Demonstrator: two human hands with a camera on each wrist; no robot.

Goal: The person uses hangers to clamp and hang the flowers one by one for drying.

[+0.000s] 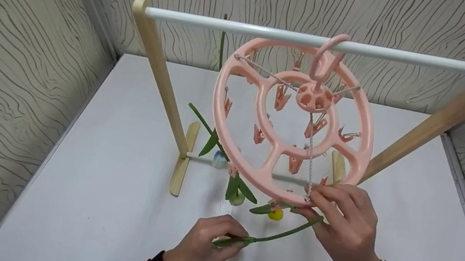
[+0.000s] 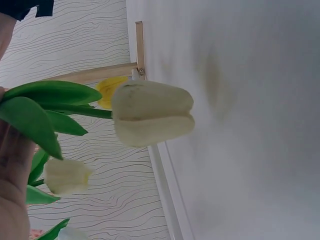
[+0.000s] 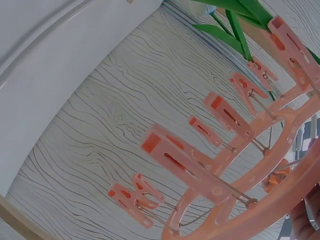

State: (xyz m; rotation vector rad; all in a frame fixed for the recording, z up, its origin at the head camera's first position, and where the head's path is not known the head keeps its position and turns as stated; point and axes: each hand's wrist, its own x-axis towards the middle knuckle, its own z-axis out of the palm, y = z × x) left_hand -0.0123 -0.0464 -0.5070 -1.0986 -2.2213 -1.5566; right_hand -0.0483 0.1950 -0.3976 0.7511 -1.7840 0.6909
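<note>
My left hand [image 1: 211, 243] pinches an artificial tulip by its green leaves and stem [image 1: 286, 235]. Its large white bloom [image 2: 152, 114] shows in the left wrist view, pointing away from the palm. The stem's free end reaches up close to my right hand [image 1: 347, 223]. That hand grips the near rim of a round pink clip hanger [image 1: 221, 93], with fingers above and thumb beneath, beside a twisted cord. A yellow tulip [image 1: 276, 214], a white tulip [image 1: 237, 198] and a blue-and-white tulip [image 1: 220, 160] hang head down along the hanger's left and near side.
The hanger hooks over a white rod [image 1: 231, 27] between two wooden posts [image 1: 161, 76] on a white table [image 1: 81, 162]. Several pink clips [image 3: 187, 165] dangle from the hanger's rings. Walls with a wavy wood-grain pattern [image 1: 0, 77] enclose the table.
</note>
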